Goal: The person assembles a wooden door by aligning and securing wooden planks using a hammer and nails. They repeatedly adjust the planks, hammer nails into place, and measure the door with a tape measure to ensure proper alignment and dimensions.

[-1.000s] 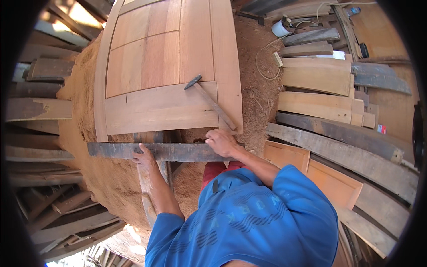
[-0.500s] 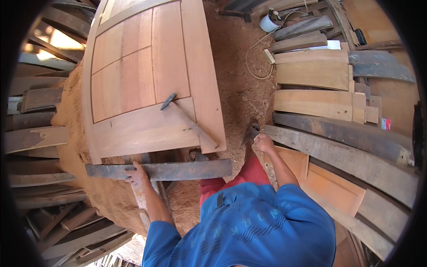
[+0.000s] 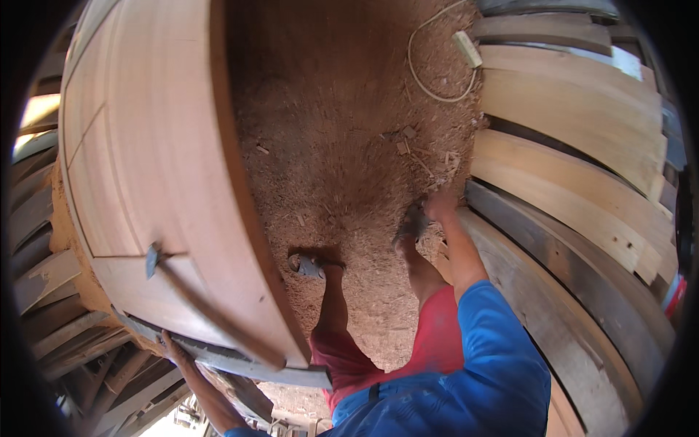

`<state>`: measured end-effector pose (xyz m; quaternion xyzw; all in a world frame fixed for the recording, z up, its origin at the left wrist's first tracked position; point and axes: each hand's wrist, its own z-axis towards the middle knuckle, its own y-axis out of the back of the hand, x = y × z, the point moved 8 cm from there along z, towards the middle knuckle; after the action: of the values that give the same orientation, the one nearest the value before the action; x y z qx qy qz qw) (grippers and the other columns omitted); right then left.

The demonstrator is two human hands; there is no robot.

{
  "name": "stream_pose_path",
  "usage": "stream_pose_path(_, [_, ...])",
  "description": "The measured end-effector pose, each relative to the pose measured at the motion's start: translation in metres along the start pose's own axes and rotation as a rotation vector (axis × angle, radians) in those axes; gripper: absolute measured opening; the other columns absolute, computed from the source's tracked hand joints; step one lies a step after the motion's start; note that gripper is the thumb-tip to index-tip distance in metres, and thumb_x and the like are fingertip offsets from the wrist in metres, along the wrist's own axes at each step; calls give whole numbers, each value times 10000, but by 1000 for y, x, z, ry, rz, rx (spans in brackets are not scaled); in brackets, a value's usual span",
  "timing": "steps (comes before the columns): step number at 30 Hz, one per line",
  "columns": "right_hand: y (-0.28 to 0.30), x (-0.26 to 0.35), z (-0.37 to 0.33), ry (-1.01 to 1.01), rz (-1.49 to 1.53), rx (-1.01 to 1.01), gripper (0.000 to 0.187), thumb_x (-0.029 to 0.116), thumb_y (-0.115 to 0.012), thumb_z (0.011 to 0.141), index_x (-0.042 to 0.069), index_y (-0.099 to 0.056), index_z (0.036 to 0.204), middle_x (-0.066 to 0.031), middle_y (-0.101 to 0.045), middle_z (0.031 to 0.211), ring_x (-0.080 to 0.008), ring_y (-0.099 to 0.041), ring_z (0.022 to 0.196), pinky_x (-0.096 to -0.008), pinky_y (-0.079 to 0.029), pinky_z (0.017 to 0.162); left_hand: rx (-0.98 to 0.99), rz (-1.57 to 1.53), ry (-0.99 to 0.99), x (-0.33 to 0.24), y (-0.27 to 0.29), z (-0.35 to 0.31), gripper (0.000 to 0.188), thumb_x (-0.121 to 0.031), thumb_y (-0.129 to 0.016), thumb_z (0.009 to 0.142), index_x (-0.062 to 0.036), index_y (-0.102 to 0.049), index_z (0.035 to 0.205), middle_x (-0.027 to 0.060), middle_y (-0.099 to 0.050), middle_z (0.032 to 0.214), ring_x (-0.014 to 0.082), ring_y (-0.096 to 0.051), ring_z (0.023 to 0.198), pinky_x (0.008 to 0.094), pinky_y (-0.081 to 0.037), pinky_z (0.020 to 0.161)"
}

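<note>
A wooden panel door (image 3: 167, 131) lies at the left, with a hammer (image 3: 215, 317) resting on its near end, head pointing away and handle toward me. Along the door's near edge runs a dark narrow board (image 3: 240, 364). My left hand (image 3: 172, 348) grips this board near its left part, fingers over its edge. On the right, my right hand (image 3: 441, 205) reaches down beside my right foot, over wood shavings. Motion smears it, so its fingers and anything in them are unclear.
Planks (image 3: 561, 160) are stacked along the right side. A pale cable with a power strip (image 3: 467, 49) lies on the sawdust-covered ground (image 3: 328, 131) farther off. Small wood scraps (image 3: 411, 146) are scattered there. More timber (image 3: 44, 291) is piled on the left.
My view has shifted right and nearer the ground, so the door sits farther left. The dark board now meets the door's near edge, where a gap showed before. My right hand remains low.
</note>
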<state>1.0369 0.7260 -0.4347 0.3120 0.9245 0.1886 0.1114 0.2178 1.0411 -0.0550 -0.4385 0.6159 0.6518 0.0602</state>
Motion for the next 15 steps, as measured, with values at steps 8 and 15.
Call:
stream_pose_path(8, [-33,-20,156,0,-42,5,529,289,-600,870,210,-527,1387,-125,-422,1456,-385,-405,1328,-522,-452,992,116,-30,104,-13,-30,-24,679,-439,-592,929,4,-416,1412,183,-506,1323,296,-545,1135,410,-474,963])
stream_pose_path(15, [-76,-22,215,55,14,-277,357,329,-708,811,159,-698,1125,-81,-547,1308,-281,-543,1138,-419,-492,899,167,3,90,-12,-34,-27,673,-449,-597,925,1,-435,1398,179,-521,1300,292,-550,1126,413,-482,951])
